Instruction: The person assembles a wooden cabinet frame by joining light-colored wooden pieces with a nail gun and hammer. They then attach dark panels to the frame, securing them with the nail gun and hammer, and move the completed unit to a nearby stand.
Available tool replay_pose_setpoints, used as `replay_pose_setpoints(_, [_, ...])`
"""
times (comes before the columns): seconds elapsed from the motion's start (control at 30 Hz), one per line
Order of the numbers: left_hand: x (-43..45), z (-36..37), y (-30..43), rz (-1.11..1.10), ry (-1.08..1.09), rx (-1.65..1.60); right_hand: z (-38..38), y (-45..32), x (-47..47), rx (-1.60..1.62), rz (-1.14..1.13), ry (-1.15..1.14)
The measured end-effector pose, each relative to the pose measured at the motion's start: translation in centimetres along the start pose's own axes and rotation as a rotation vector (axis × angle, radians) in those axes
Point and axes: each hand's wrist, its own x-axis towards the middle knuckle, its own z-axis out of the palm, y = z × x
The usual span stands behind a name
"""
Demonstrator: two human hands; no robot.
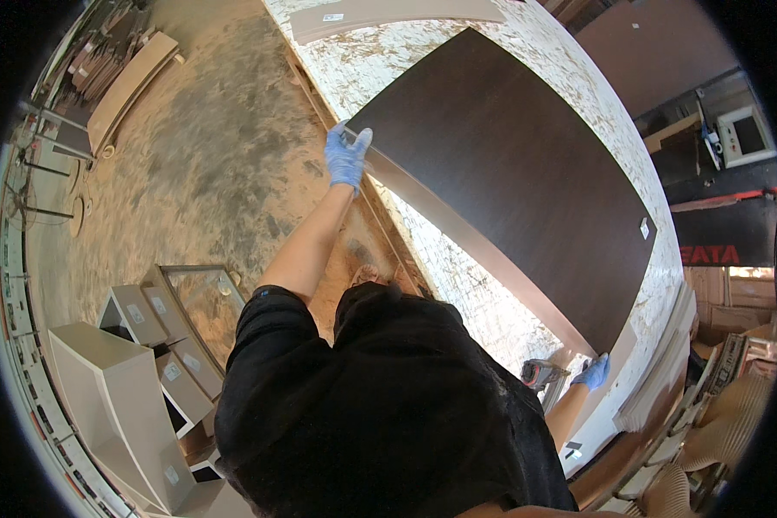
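A large dark brown panel is tilted over a white, brown-scuffed worktable, with a lighter brown band along its near side. My left hand, in a blue glove, grips its left near corner, thumb on the upper face. At the right near corner, my gloved right hand holds the same panel; some of its fingers are hidden. A small white label is stuck near the panel's right edge. Beside my right forearm lies a dark handheld tool with red trim, partly covered by my body.
Light brown boards lie at the table's far end. Stacked panels line its right side. On the dusty floor at left stand beige cabinet boxes and a glass-fronted frame. Ribbed hoses are at lower right.
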Motion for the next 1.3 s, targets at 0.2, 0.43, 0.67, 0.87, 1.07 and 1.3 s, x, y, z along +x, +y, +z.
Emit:
replay_pose_setpoints(0.2, [-0.4, 0.2, 0.8, 0.046, -0.045, -0.06, -0.1, 0.9, 0.7, -0.009, -0.041, -0.018])
replay_pose_setpoints(0.43, [-0.2, 0.0, 0.3, 0.115, -0.076, -0.035, -0.2, 1.2, 0.8, -0.035, -0.038, -0.04])
replay_pose_setpoints(0.67, [0.4, -0.3, 0.4, 0.226, -0.018, 0.239, 0.3, 0.6, 0.1, -0.018, -0.085, -0.051])
replay_pose_setpoints(0.87, [2.2, -1.2, -0.9, 0.121, -0.01, 0.347, -4.1, 2.8, -0.9, -0.139, -0.127, -0.057])
replay_pose_setpoints(1.07, [3.8, -2.2, -2.1, 0.054, -0.09, 0.336, -12.3, 7.6, -9.5, -0.782, -0.098, -0.221])
replay_pose_setpoints(1.3, [4.3, -2.3, -2.4, 0.093, -0.112, 0.168, -6.9, 8.1, -13.8, -1.121, -0.327, -0.222])
